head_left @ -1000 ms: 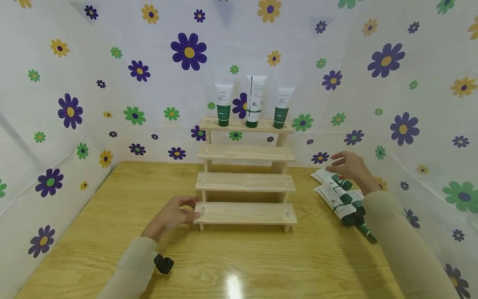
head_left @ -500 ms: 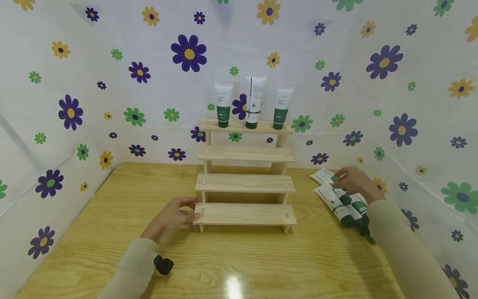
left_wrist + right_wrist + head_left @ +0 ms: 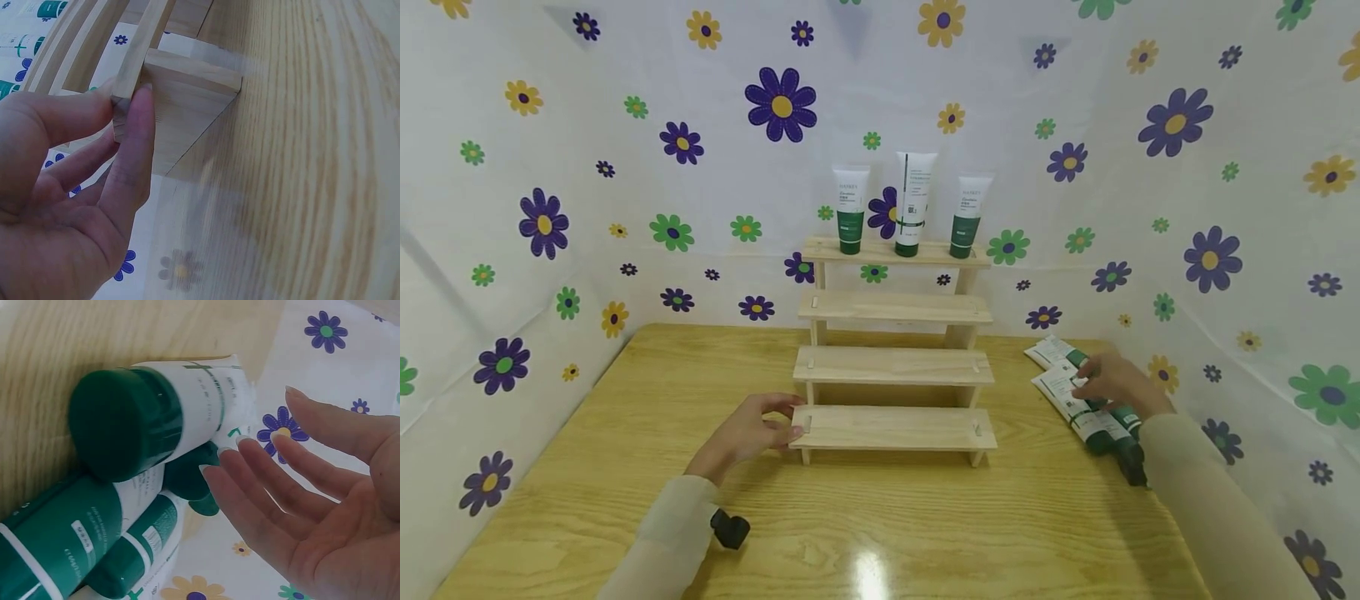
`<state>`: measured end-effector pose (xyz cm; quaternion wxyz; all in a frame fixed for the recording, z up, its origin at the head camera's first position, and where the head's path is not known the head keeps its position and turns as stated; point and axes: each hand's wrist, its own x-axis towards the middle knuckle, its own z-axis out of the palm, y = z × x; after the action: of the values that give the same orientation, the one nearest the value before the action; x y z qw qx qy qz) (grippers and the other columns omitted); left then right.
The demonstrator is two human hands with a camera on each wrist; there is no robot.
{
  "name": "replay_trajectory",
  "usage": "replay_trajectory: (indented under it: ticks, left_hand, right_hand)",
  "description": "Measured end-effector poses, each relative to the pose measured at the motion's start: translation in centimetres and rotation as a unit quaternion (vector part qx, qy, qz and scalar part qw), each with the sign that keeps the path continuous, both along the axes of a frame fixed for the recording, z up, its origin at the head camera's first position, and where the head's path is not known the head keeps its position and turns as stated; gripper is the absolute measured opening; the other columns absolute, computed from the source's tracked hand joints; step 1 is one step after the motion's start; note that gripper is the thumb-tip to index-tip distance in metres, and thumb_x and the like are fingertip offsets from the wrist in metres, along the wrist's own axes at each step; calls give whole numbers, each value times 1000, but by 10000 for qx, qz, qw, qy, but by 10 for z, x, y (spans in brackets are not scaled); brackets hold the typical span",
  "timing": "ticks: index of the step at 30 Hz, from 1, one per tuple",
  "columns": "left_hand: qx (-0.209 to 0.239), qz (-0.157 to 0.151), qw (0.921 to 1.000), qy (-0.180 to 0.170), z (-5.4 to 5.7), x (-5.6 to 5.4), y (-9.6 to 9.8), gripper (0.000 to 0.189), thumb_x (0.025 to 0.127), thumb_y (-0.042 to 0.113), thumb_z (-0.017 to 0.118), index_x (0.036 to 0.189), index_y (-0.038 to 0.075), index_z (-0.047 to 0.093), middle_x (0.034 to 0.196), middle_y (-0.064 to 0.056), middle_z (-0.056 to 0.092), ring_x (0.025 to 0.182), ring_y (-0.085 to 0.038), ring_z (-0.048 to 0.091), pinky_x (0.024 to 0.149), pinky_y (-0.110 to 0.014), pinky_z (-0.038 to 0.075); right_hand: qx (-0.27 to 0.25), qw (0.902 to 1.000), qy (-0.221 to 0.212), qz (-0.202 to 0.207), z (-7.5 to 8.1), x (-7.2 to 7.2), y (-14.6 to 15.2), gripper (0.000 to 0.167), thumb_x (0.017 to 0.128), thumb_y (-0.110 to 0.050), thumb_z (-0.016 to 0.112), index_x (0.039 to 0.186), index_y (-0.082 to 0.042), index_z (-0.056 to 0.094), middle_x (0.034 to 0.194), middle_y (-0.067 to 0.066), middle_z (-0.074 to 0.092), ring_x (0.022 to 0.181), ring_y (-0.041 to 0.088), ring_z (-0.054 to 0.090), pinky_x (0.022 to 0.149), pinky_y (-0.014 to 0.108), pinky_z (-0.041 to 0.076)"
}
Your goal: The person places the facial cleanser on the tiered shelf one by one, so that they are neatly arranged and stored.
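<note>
Left fingers (image 3: 130, 156) pinch the rack (image 3: 891, 427); right fingers (image 3: 253, 509), parted and unloaded, hang just beside the piled tubes (image 3: 1063, 399), whose overlap could cause sliding if one is dragged, while jolting the rack could topple the upright tubes (image 3: 914, 196) beyond the left fingers.

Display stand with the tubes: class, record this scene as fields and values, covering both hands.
Main item: wooden four-tier display stand
Standing on: wood-grain table
Top tier: three upright white-and-green squeeze tubes
Left hand: pinches left end of lowest tier
Right hand: at pile of tubes, none held, contact unclear
Behind: white flower-print backdrop
</note>
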<state>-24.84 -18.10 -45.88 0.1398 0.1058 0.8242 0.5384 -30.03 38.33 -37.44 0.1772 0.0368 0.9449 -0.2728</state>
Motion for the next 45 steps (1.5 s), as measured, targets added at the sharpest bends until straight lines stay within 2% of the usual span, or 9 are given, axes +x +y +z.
replay_trajectory:
  ticks: [9,16,24,33,45]
  left_hand:
    - [22,15,10000,-25,0,-1,0,50,96,10,73,143,2,56,130,-24,57,94,-20,72,81,-39,65]
    - [-25,-29,10000,9,-1,-1,-1,50,96,9,72,142,1,56,129,-24,58,93,-19,71,80,-38,65]
    - [-30,-5,10000,-9,-1,-2,1,50,96,9,73,142,1,57,129,-24,58,95,-20,71,81,-38,65]
    - [-16,19,10000,-24,0,0,1,50,95,8,73,142,1,57,130,-25,57,95,-21,71,80,-38,65]
    - [36,2,10000,-15,-3,-2,0,51,95,9,73,143,1,56,130,-24,58,95,-20,72,80,-38,65]
  right_hand:
    - [348,9994,-59,-42,-13,-1,3,48,92,-9,74,129,15,56,118,34,63,96,34,68,80,43,65]
    - [455,9988,98,-120,-24,-1,5,47,87,-5,77,125,16,58,116,32,64,94,31,67,74,39,65]
    - [766,9969,189,-79,-23,5,-1,47,88,-11,79,124,14,60,119,33,62,89,29,66,73,36,64]
    - [655,9977,-2,-153,-21,8,-8,53,88,-16,82,123,15,56,119,34,59,94,33,65,77,41,64]
    - [578,9981,-227,-38,-20,7,-7,59,89,-18,81,129,16,53,120,35,60,95,34,66,79,42,64]
